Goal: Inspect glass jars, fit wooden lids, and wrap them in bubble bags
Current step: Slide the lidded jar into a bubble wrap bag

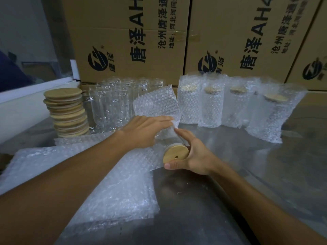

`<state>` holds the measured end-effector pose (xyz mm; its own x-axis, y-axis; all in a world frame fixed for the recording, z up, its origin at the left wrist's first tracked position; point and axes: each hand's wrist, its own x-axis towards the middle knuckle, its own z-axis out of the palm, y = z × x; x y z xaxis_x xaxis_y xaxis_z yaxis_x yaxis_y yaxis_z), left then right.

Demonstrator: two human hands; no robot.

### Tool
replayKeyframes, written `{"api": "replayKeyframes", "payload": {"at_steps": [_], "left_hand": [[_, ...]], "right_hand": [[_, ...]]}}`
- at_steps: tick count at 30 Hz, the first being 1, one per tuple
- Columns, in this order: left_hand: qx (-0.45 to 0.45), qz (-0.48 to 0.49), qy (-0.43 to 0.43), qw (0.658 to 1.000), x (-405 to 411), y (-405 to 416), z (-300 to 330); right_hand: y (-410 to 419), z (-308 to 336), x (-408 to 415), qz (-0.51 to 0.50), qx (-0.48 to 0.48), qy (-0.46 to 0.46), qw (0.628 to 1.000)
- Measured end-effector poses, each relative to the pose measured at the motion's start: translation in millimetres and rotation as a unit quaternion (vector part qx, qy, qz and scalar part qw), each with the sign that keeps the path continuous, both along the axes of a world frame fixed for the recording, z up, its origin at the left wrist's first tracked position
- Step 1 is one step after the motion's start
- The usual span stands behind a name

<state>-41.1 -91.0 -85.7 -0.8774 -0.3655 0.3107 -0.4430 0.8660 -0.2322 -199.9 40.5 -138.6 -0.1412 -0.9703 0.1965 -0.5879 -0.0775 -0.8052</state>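
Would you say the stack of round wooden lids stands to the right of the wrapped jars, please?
No, the stack of round wooden lids stands at the far left, while the bubble-wrapped jars line up on the right.

Dim, bluish light; soft glare on the steel table [265, 156]; edges bowed, blurred.
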Motion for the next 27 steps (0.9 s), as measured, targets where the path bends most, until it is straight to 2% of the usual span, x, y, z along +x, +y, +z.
{"api": "replayKeyframes", "payload": {"at_steps": [4, 14, 17, 20, 22, 24, 27], "left_hand": [[-0.062, 0.025, 0.033, 0.997, -3, 6, -7], [-0.137, 0.006, 0.090, 0.986, -21, 32, -4], [-0.167, 0.044, 0.108, 0.979, -21, 29, -7], [-0.104, 0.061, 0.124, 0.985, -19, 17, -11], [-0.040, 0.052, 0.167, 0.984, -19, 13, -15], [0.036, 0.062, 0.254, 0.965, -19, 9, -20], [0.183, 0.102, 0.356, 0.911, -19, 1, -20]], "right_hand": [[-1, -2, 1, -0.018, 0.001, -0.026, 1.000], [-11, -12, 19, -0.130, -0.072, -0.083, 0.985], [-12, -11, 15, -0.145, -0.077, -0.108, 0.980], [-10, -7, 13, -0.154, -0.086, -0.123, 0.977], [-10, -7, 11, -0.146, -0.089, -0.136, 0.976], [-8, -6, 8, -0.138, -0.081, -0.174, 0.972], [-6, -4, 1, -0.090, -0.090, -0.279, 0.952]]}}
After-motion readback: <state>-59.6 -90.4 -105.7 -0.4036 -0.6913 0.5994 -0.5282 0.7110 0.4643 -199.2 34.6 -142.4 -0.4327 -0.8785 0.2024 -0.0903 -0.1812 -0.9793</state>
